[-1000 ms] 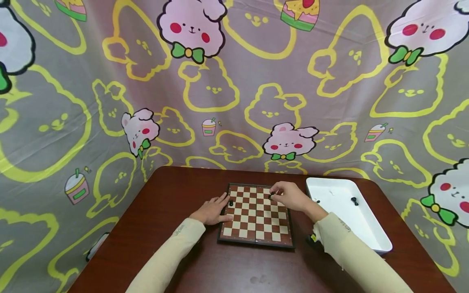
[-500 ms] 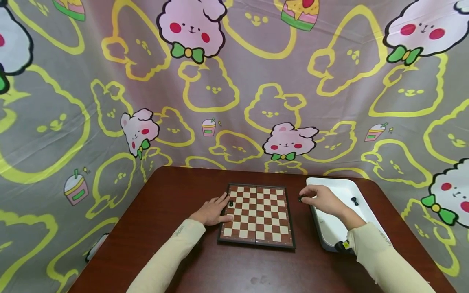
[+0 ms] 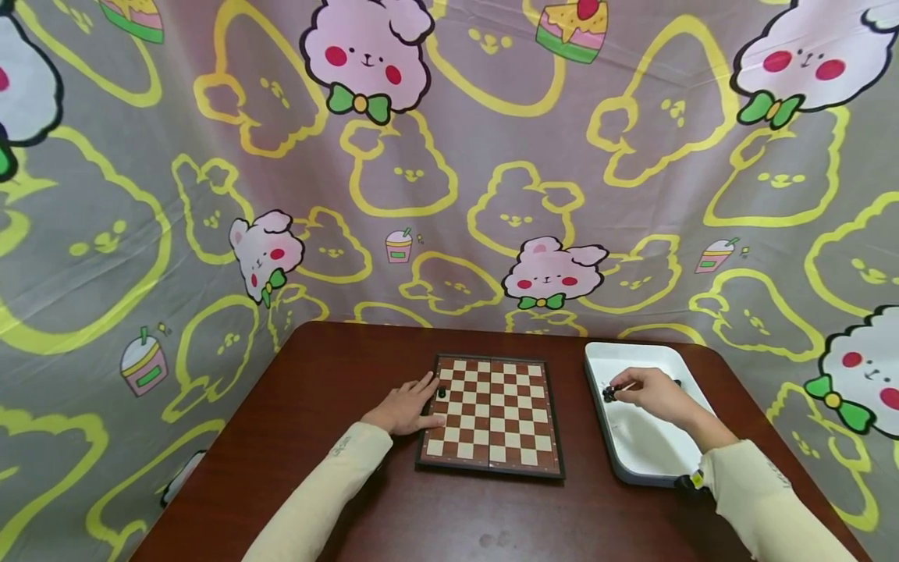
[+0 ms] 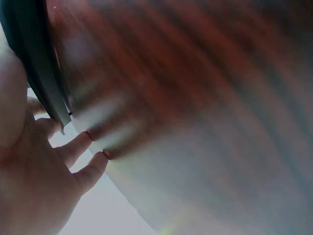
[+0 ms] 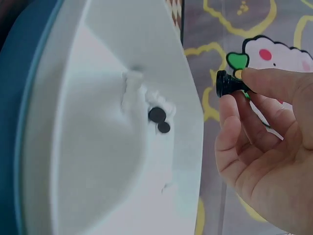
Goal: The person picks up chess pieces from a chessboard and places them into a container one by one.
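Note:
My right hand (image 3: 660, 398) is over the white tray, pinching a small black chess piece (image 5: 226, 84) between thumb and fingers. Its round base points away from the palm in the right wrist view. Another black chess piece (image 5: 157, 115) lies in the tray beside white pieces (image 5: 132, 90). The chessboard (image 3: 490, 414) lies flat, with one black piece (image 3: 442, 393) near its left edge. Resting on that left edge is my left hand (image 3: 403, 410), fingers extended. In the left wrist view, its fingers touch the board's dark side (image 4: 36, 54) and the table.
The white tray (image 3: 649, 460) stands right of the chessboard on a brown wooden table (image 3: 337, 351). A patterned cloth (image 3: 435, 195) hangs close behind the table and along its left side. A dark wrist device (image 3: 691, 481) sits at the right sleeve.
My right hand has moved right from the upper right of the chessboard to over the tray, carrying the black chess piece. The left hand has stayed on the board's edge.

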`<action>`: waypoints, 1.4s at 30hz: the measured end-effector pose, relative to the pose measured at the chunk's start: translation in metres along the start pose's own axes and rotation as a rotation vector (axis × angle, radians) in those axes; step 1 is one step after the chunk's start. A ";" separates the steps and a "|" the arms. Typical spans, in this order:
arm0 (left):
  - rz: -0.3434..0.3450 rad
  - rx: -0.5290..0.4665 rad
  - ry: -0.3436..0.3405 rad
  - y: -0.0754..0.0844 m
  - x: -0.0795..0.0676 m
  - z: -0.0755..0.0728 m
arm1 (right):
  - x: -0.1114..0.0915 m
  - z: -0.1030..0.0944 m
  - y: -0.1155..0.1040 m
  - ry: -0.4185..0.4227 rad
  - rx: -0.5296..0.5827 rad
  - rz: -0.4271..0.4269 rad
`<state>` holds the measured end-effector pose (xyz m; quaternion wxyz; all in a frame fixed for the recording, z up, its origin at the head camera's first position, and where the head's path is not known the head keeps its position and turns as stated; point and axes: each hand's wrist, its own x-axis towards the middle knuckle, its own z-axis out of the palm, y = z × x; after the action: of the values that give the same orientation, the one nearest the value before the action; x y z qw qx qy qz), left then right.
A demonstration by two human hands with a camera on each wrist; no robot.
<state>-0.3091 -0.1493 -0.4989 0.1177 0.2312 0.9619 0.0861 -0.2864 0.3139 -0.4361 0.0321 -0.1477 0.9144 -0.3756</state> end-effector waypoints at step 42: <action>-0.009 0.012 -0.015 0.000 0.001 -0.001 | 0.029 0.059 -0.057 -0.064 -0.023 -0.003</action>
<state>-0.3102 -0.1487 -0.4980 0.1240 0.2284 0.9625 0.0782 -0.2902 0.2272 -0.4375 0.0589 -0.1613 0.9169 -0.3604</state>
